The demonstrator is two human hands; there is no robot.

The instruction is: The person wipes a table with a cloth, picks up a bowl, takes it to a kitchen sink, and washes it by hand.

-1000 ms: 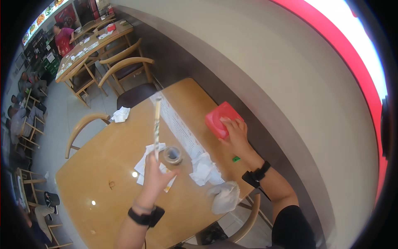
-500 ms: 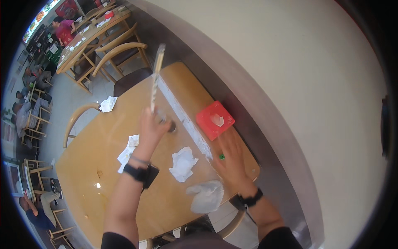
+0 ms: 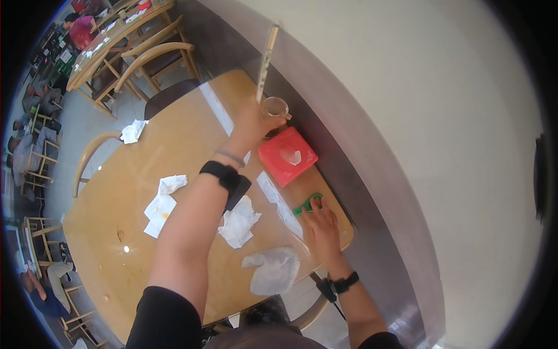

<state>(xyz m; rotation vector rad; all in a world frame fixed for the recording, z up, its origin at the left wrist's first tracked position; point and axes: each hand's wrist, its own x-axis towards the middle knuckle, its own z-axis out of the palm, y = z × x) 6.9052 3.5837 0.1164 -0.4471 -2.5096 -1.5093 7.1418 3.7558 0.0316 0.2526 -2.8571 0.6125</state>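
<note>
My left hand [image 3: 251,123] reaches to the far side of the wooden table, next to the red tissue box. Its fingers are closed around a small clear glass cup [image 3: 275,108] with a handle. From the same grip a pair of slim wrapped chopsticks [image 3: 266,64] points up and away; the fingers partly hide their lower end. Near the table's right edge, my right hand [image 3: 323,228] has its fingers apart, with the fingertips resting on a flat green looped object [image 3: 308,205]. Its kind I cannot make out. The red tissue box [image 3: 289,156] lies between both hands, a tissue poking out.
Crumpled white napkins [image 3: 240,222] and a thin clear plastic glove or bag [image 3: 273,271] lie on the table [image 3: 110,232]. More stained napkins [image 3: 161,208] are at left. A wall [image 3: 401,145] borders the right side; chairs [image 3: 154,61] and seated people are beyond.
My left hand has moved away and to the right with the cup and chopsticks, to beside the tissue box. My right hand has drawn back from the tissue box, uncovering more of the green object.
</note>
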